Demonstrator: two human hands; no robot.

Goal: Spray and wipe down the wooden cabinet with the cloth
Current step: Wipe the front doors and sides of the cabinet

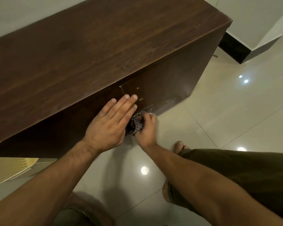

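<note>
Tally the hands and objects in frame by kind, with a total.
Hands: 2, left hand flat on the cabinet front, right hand gripping the cloth
Cloth: 1
Wooden cabinet: 1
Pale yellow object on the floor, lower left: 1
Total: 5

Top of cabinet (104,46) bare end to end; wall (23,13) close behind it. Front face: left hand (108,121) flat against it, right hand (146,129) gripping cloth (135,123) just beside (both crowd the lower middle). Tiled floor (235,119) right of the cabinet lies open.
</note>
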